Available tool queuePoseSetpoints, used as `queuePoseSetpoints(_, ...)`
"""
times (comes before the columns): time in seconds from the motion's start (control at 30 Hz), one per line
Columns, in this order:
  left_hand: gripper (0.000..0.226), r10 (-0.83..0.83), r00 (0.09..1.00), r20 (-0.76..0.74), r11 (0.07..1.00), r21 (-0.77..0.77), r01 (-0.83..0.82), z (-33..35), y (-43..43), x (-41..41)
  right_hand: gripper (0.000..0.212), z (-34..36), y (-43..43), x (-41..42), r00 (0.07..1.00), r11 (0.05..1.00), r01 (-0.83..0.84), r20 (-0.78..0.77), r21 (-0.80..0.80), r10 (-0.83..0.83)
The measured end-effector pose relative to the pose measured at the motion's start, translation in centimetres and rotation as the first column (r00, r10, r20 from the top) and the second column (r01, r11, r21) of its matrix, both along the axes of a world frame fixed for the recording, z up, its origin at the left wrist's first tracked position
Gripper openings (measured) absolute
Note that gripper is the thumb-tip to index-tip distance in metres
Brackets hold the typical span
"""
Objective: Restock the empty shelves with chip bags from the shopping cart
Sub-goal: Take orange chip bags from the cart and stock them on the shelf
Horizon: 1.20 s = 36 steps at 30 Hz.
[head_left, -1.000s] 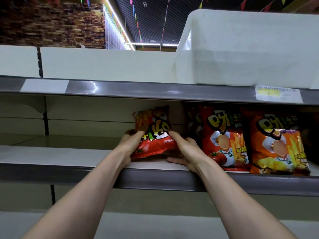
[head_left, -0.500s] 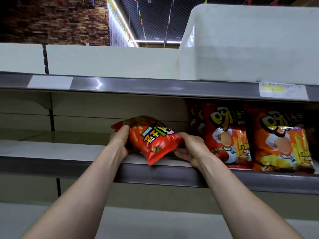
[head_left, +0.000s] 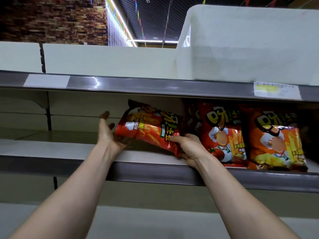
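A red chip bag [head_left: 148, 128] lies tilted on its side above the middle shelf [head_left: 148, 171], its top pointing left and up. My right hand [head_left: 188, 147] grips its lower right end, thumb on the front. My left hand [head_left: 107, 133] supports the bag's left end from below with the fingers spread and mostly straight. Just right of it stand an upright red bag [head_left: 222, 133] and an orange bag [head_left: 274, 140] at the shelf front.
The shelf's left half [head_left: 51, 145] holds nothing. The shelf above [head_left: 138, 87] hangs close over the bags and carries a big white tub [head_left: 250, 45] at right. A price label [head_left: 277, 90] sticks on its front edge. Another shelf [head_left: 155, 219] runs below my arms.
The bag was turned from upright to lying sideways and lifted higher. My left hand opened and slid under its left end; my right hand kept its grip on the other end.
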State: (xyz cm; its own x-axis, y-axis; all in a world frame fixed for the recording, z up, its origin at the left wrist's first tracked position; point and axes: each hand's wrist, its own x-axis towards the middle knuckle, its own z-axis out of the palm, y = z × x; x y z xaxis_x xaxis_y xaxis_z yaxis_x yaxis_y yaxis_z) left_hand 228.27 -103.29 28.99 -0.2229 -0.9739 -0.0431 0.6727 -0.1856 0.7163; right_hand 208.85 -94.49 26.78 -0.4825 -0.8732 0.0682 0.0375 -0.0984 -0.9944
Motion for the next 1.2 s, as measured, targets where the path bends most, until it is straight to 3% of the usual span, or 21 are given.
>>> queuePoseSetpoints(0.03,0.065,-0.007,1.000,0.018,1.000,0.002,0.007,0.4,-0.3,0.8,0.053,0.0,0.1,-0.1,1.000,1.000,-0.010,-0.015,0.010,0.010)
queuePoseSetpoints(0.1,0.057,-0.064,0.964,0.256,0.994,-0.068,0.084,1.8,-0.4,2.1,0.018,0.1,0.3,-0.1,0.999,0.999,-0.036,-0.033,0.008,0.036)
queuePoseSetpoints(0.17,0.045,-0.160,0.809,0.565,0.949,-0.139,0.285,3.2,0.2,2.2,0.014,0.1,0.4,0.1,0.998,0.998,-0.053,-0.021,-0.025,0.053)
queuePoseSetpoints(0.23,0.036,-0.141,0.688,0.712,0.931,-0.141,0.336,3.9,0.6,1.7,0.019,-0.1,0.0,0.1,1.000,0.998,0.013,-0.011,-0.054,-0.013)
queuePoseSetpoints(0.3,0.044,-0.116,0.758,0.642,0.949,-0.153,0.275,3.9,0.4,1.1,0.058,-0.2,-0.4,-0.2,0.993,0.991,0.115,-0.008,-0.066,-0.116)
queuePoseSetpoints(0.37,0.050,-0.176,0.859,0.481,0.955,-0.129,0.267,3.3,0.0,-0.3,0.070,0.0,-0.6,-0.3,0.990,0.990,0.141,0.025,-0.027,-0.140)
queuePoseSetpoints(0.5,0.060,-0.273,0.861,0.428,0.925,-0.130,0.358,1.6,1.2,-3.0,0.058,1.3,-1.0,1.3,0.964,0.983,-0.182,0.197,0.008,0.177)
queuePoseSetpoints(0.7,0.014,-0.087,0.856,0.509,0.971,-0.150,0.188,1.6,-1.8,-0.5,0.005,3.2,-2.9,0.6,0.989,0.985,-0.147,0.044,0.091,0.143)
queuePoseSetpoints(0.77,0.006,-0.114,0.848,0.518,0.961,-0.157,0.226,2.0,-2.2,-0.4,0.003,3.4,-3.5,0.8,0.978,0.969,-0.209,0.046,0.134,0.204)
queuePoseSetpoints(0.9,0.013,-0.187,0.917,0.352,0.973,-0.064,0.223,1.7,-2.5,-1.3,0.041,3.2,-4.8,1.2,0.970,0.981,-0.193,0.154,0.031,0.186)
queuePoseSetpoints(0.97,0.019,-0.205,0.940,0.274,0.975,-0.026,0.220,1.4,-2.9,-1.7,0.034,2.9,-4.9,1.0,0.973,0.976,-0.199,0.139,0.093,0.185)
queuePoseSetpoints(1.07,0.048,-0.243,0.844,0.479,0.955,-0.035,0.295,1.4,-3.9,-1.3,0.001,2.4,-5.6,0.4,0.954,0.959,-0.262,0.180,0.104,0.241)
queuePoseSetpoints(1.13,0.056,-0.259,0.715,0.649,0.930,-0.031,0.365,1.7,-4.5,-0.4,0.011,2.7,-6.3,0.0,0.974,0.977,-0.199,0.124,0.083,0.188)
queuePoseSetpoints(1.2,0.060,-0.246,0.640,0.727,0.905,-0.064,0.421,1.8,-5.3,0.1,0.025,3.1,-6.9,-0.7,0.995,0.992,-0.097,-0.009,0.080,0.098)
